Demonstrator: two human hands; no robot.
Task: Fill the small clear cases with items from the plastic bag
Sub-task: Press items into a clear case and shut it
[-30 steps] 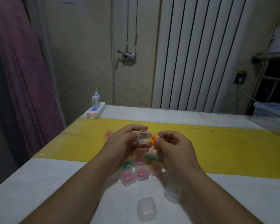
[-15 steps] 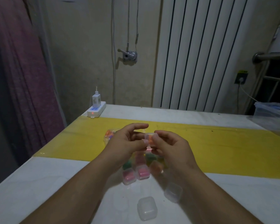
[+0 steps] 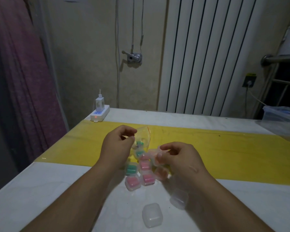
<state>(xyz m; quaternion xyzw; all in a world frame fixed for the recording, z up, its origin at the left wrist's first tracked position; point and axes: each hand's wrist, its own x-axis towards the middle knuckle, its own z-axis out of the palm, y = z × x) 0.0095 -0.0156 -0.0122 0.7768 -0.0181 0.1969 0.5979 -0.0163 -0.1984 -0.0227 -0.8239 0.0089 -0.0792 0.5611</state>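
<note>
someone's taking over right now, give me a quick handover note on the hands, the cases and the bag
Left hand: holds the plastic bag up over the table; green items show inside it.
Right hand: fingers pinch a small case; its contents are too blurred to tell.
Done: a cluster of filled cases lies below the hands, among them a green one and pink ones.
Left: two empty cases lie nearer the person on the white table. Set down the held case, then fill those from the bag.
</note>
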